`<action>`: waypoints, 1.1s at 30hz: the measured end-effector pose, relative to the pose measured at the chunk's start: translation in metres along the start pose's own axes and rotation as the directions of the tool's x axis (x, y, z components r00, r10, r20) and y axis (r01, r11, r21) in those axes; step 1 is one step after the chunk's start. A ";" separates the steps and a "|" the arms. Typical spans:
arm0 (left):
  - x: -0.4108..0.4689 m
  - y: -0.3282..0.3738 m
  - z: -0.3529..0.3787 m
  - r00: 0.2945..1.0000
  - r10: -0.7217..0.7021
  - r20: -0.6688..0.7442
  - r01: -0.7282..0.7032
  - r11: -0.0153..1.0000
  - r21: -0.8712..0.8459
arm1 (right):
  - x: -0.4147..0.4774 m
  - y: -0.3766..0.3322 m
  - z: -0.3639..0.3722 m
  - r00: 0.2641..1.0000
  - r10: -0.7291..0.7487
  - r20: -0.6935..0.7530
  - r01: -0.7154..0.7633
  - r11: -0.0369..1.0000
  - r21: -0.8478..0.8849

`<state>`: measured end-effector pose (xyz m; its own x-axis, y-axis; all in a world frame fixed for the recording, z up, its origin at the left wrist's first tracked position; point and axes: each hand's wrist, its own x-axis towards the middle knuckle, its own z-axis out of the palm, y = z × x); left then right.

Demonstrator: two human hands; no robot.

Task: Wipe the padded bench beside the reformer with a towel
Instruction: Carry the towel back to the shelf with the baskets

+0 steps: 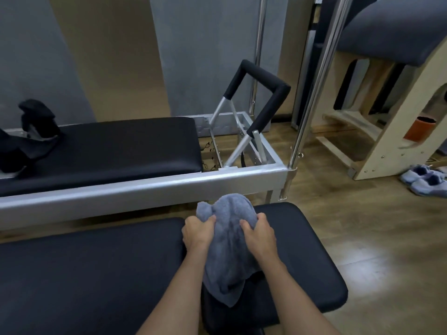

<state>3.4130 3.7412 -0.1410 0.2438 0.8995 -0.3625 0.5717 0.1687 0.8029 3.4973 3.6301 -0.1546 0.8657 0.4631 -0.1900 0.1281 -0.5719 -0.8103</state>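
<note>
A blue-grey towel [229, 240] is bunched up above the black padded bench [84, 274], which fills the lower half of the head view. My left hand [197, 233] grips the towel's left side and my right hand [260, 234] grips its right side, fingers curled into the cloth. The towel's lower end hangs down between my forearms over the bench's right half. Just behind the bench runs the reformer [150, 187] with its silver frame and black carriage pad [108, 146].
The reformer's black padded footbar [263, 93] stands up at its right end, beside chrome tower poles [314, 88]. A wooden ladder barrel [387, 105] stands at the right with an orange roll [419, 128] inside. Pale blue slippers [423, 181] lie on the wooden floor.
</note>
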 end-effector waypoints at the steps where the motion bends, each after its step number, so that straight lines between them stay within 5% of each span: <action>1: 0.001 0.002 -0.002 0.998 0.068 0.014 -0.069 0.998 0.005 | 0.000 0.001 -0.001 1.000 0.006 -0.001 -0.006 0.999 0.052; 4: 0.002 0.012 -0.006 0.961 0.268 0.063 -0.267 0.963 -0.036 | -0.003 0.000 -0.007 0.998 0.060 -0.031 -0.048 0.955 0.293; 7: 0.000 0.031 -0.010 0.907 0.404 0.120 -0.361 0.892 -0.273 | -0.005 -0.003 -0.015 0.992 0.123 -0.025 -0.091 0.845 0.526; 14: -0.034 0.101 -0.034 0.806 0.525 0.274 -0.293 0.755 -0.586 | -0.033 -0.060 -0.063 0.990 0.135 0.033 -0.108 0.595 0.797; 18: -0.089 0.178 -0.078 0.709 0.617 0.343 -0.272 0.687 -0.674 | -0.079 -0.127 -0.127 0.995 0.020 0.094 -0.095 0.321 0.942; 22: -0.190 0.264 -0.109 0.510 0.658 0.554 -0.168 0.708 -0.686 | -0.151 -0.185 -0.214 0.999 -0.011 0.050 -0.047 0.183 0.982; 25: -0.298 0.327 -0.131 0.345 0.640 0.687 -0.079 0.749 -0.658 | -0.230 -0.231 -0.302 0.992 0.045 -0.115 0.108 0.135 0.985; 33: -0.625 0.392 -0.192 -0.149 0.570 0.808 0.028 0.819 -0.573 | -0.526 -0.274 -0.515 0.784 0.265 -0.561 0.514 0.231 0.826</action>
<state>3.3346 3.3227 0.4910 0.9226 -0.3632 0.1298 0.0261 0.3944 0.9186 3.2558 3.1943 0.4527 0.9842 -0.1689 -0.0529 0.0743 0.6652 -0.7429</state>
